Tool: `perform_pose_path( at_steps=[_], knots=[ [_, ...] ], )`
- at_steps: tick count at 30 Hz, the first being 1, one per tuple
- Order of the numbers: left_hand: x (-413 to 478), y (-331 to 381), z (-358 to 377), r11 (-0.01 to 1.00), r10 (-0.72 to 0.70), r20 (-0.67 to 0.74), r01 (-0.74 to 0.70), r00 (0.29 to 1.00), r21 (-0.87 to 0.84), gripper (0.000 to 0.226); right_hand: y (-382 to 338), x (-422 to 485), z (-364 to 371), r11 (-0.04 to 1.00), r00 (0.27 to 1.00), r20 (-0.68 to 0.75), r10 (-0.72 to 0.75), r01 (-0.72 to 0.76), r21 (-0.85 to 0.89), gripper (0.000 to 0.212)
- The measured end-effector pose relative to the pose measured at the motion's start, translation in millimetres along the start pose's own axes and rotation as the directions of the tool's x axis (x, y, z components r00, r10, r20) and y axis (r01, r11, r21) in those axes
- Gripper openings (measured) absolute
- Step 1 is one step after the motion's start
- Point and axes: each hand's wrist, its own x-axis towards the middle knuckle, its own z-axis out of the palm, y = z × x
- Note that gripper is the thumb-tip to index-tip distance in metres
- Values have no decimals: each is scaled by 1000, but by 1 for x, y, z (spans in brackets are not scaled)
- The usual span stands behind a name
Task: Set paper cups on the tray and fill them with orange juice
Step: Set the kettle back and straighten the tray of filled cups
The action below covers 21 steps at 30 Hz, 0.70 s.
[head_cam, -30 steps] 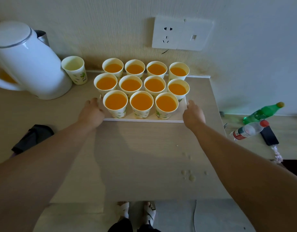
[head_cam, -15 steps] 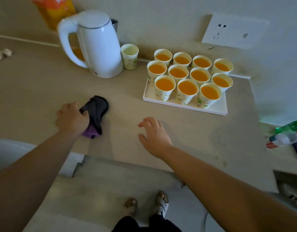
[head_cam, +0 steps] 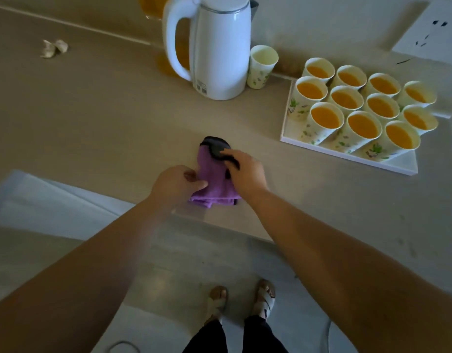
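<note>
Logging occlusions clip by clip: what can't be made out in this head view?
Orange object behind the kettle: head view, top edge and kettle hide it.
Wall socket: head view, cut by the right edge, blurred.
Two pale lumps on the counter: head view, too small to identify.
Purple cloth: head view, partly under left hand and right hand.
</note>
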Motion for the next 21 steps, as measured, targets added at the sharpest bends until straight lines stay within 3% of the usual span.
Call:
perform_pose_path(
  at_steps=[4,6,7,9,12,15,18,19,21],
  knots=[
    [0,10,8,1000,17,-18,-17,1000,-7,21,9,-2,-30,944,931,-183,315,-289,156,41],
    [3,7,11,999,26,9,-26,1000,23,25,1,-9,-32,973,946,-268,180,-211,-94,45],
    [2,7,10,998,41,6,-41,999,42,27,-4,-12,-27,965,971,-234,41,-99,-243,47],
    [4,1,6,987,91,-79,-80,993,138,31,-14,-16,-9,889,993,-11,-120,103,-446,56],
    [8,-11,-4,946,113,-204,-43,972,323,35,-9,-12,24,771,976,214,-38,165,-615,69],
    [6,-22,-10,920,90,-184,-11,979,393,36,3,10,30,740,985,169,-19,127,-660,68],
    [1,-26,-5,948,96,-213,-24,972,317,33,-3,34,26,734,994,67,85,-17,-679,64],
    [-2,-25,-3,964,79,-247,-11,966,264,33,-8,32,32,726,992,78,101,-20,-687,63],
    [-8,-20,3,984,71,-351,-9,934,176,33,-17,11,48,718,983,182,22,112,-688,61]
  ],
)
